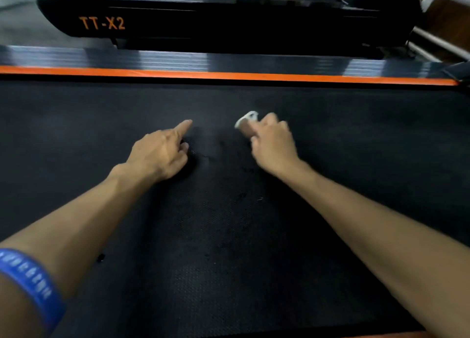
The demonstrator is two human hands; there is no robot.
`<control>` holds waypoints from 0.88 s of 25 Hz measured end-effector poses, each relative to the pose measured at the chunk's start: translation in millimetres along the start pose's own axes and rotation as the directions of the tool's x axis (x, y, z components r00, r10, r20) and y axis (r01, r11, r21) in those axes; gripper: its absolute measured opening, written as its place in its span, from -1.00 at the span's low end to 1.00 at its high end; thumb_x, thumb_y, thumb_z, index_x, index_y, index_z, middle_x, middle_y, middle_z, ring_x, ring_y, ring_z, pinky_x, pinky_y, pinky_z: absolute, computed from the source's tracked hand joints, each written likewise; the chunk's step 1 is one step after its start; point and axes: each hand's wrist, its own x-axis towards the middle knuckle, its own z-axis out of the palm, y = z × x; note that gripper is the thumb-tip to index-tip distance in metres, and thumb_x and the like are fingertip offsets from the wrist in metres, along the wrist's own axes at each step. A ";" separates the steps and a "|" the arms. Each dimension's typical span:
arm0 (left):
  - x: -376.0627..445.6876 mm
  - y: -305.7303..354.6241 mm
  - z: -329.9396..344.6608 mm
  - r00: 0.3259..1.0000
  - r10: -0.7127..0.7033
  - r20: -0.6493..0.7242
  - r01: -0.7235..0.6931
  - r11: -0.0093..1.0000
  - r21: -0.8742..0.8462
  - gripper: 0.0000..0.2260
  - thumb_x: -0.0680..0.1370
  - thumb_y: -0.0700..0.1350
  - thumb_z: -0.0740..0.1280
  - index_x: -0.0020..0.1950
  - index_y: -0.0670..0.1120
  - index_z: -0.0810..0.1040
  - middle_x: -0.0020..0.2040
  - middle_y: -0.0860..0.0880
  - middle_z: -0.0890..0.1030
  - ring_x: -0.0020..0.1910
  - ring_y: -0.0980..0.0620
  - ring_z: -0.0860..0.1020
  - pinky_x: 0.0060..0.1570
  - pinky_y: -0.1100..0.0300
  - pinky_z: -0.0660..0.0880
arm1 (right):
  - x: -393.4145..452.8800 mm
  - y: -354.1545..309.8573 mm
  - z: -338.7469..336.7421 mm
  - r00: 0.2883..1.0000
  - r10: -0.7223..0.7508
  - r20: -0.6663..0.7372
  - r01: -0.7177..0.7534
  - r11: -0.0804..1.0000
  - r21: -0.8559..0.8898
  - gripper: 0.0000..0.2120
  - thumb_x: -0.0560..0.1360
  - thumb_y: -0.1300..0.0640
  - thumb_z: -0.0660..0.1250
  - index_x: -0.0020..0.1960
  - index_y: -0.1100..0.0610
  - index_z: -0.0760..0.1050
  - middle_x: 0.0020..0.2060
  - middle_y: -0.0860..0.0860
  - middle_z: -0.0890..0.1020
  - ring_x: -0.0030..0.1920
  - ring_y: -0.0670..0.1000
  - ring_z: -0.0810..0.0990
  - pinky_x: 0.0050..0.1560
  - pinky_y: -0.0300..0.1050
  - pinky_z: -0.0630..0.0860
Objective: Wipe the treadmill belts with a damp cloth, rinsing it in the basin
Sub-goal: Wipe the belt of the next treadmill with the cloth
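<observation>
The black textured treadmill belt (229, 236) fills most of the view, with darker damp-looking marks near its middle. My left hand (162, 154) rests low on the belt with the index finger pointing forward and the other fingers curled over a dark patch. Whether that patch is a cloth cannot be told. My right hand (272, 144) hovers just right of it, fingers curled round a small white thing (248, 118) that sticks out past the knuckles and is blurred. No basin is in view.
An orange stripe (229, 75) and a grey side rail (178, 60) border the belt's far edge. Beyond stands another black treadmill (203, 24) marked TT-X2. A blue wristband (33, 281) sits on my left forearm.
</observation>
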 end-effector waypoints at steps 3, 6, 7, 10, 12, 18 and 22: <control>3.7 5.1 0.2 0.999 0.009 -0.037 -0.007 0.998 0.057 -0.51 0.63 -0.03 0.13 0.56 0.06 0.12 0.24 -0.11 0.56 0.14 -0.23 0.54 0.09 -0.09 0.48 | -67.7 -56.2 2.7 0.897 -0.442 -0.007 0.434 0.878 0.201 -0.52 0.50 0.15 0.31 0.41 0.03 0.40 0.13 0.09 0.47 -0.02 0.18 0.45 0.00 0.09 0.49; 5.5 1.3 1.8 0.998 -0.017 -0.061 0.020 0.998 0.052 -0.51 0.61 -0.03 0.14 0.54 0.10 0.15 0.24 -0.08 0.57 0.12 -0.26 0.54 0.01 -0.07 0.50 | -91.7 -61.5 -11.2 0.772 -0.634 0.038 0.600 0.748 0.285 -0.58 0.51 0.13 0.34 0.37 0.03 0.46 0.13 0.05 0.51 -0.05 0.13 0.46 -0.02 0.08 0.46; 5.3 0.8 0.6 0.998 -0.030 -0.052 0.033 0.999 0.043 -0.51 0.61 -0.03 0.15 0.54 0.11 0.15 0.26 -0.06 0.57 0.14 -0.26 0.54 0.03 -0.07 0.49 | -85.6 -57.5 -18.4 0.806 -0.590 0.055 0.551 0.781 0.295 -0.60 0.52 0.11 0.34 0.36 0.01 0.47 0.12 0.03 0.55 -0.05 0.09 0.49 -0.02 0.08 0.47; 2.8 3.1 -1.5 0.999 -0.041 -0.011 0.041 0.998 0.041 -0.50 0.59 -0.04 0.20 0.52 0.12 0.18 0.30 -0.05 0.54 0.19 -0.23 0.52 0.07 -0.07 0.47 | -59.1 -42.3 -48.9 0.915 -0.314 0.255 0.013 0.653 0.757 -0.71 0.55 0.21 0.34 0.27 0.08 0.50 0.02 0.06 0.64 -0.23 -0.15 0.56 -0.23 -0.20 0.54; 4.5 3.2 1.0 1.000 -0.010 -0.021 0.010 0.999 0.032 -0.58 0.57 -0.03 0.20 0.43 0.14 0.25 0.22 -0.05 0.56 0.12 -0.21 0.55 0.01 -0.08 0.49 | -46.6 -27.5 -67.0 0.837 -0.305 0.455 -0.382 0.270 0.884 -0.71 0.56 0.29 0.33 0.26 0.14 0.46 0.01 0.12 0.63 -0.18 -0.08 0.63 -0.24 -0.24 0.55; 8.4 17.1 -9.6 0.989 -0.123 0.082 0.114 0.987 0.114 -0.69 0.57 -0.03 0.22 0.31 0.07 0.49 0.22 -0.06 0.53 0.13 -0.19 0.53 0.00 0.02 0.47 | -45.4 -1.7 -65.6 0.820 -0.221 0.528 -0.433 0.362 0.825 -0.55 0.39 0.47 0.39 0.17 0.08 0.51 0.02 0.09 0.59 -0.07 -0.02 0.62 -0.03 -0.13 0.57; 6.7 41.6 -28.6 0.984 -0.009 0.178 0.085 0.902 -0.424 -0.75 0.48 -0.02 0.34 0.14 0.10 0.63 0.10 0.03 0.66 0.09 0.00 0.59 0.16 0.07 0.50 | -53.2 6.5 -70.4 0.914 -0.189 0.358 -0.270 0.375 0.887 -0.46 0.37 0.41 0.45 0.24 -0.03 0.50 0.03 0.04 0.64 -0.14 -0.05 0.59 -0.08 -0.20 0.54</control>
